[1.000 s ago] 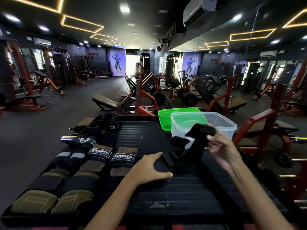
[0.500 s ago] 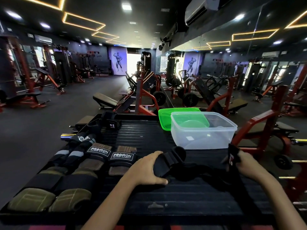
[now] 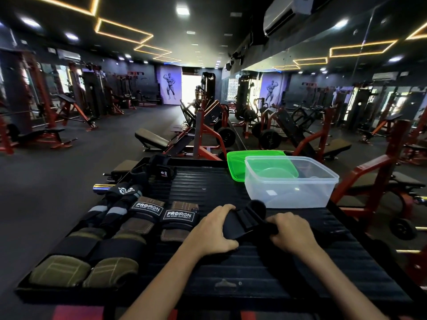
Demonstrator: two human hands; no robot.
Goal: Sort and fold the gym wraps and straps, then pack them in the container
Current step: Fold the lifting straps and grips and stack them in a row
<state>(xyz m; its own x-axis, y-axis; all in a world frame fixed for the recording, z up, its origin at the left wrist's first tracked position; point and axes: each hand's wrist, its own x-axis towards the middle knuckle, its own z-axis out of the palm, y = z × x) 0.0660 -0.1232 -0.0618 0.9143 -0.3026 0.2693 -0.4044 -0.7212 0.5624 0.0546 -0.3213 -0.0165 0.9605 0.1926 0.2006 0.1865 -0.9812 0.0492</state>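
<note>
A black strap (image 3: 246, 221) lies on the ribbed black platform (image 3: 231, 269), just in front of the clear container (image 3: 291, 183), and both hands are on it. The left hand (image 3: 213, 229) lies over its left part, fingers curled over the far edge and thumb tucked along the near side. The right hand (image 3: 290, 230) grips the right part, fingers bunched around the dark fabric — a folded loop of the strap rises between the two hands, close to the container's front wall.

The container stands open and upright on the platform's far right part; nothing of the gear can be made out inside it. Its green lid (image 3: 238, 162) lies flat behind it, partly seen through the clear wall.

To the left, the other gear lies in rows — two PROIRON wrist wraps (image 3: 161, 214) side by side, grey-banded black wraps (image 3: 108, 209) beyond them, two olive padded pieces (image 3: 83, 271) at the near-left corner, and more black straps (image 3: 159, 172) at the far-left edge.
</note>
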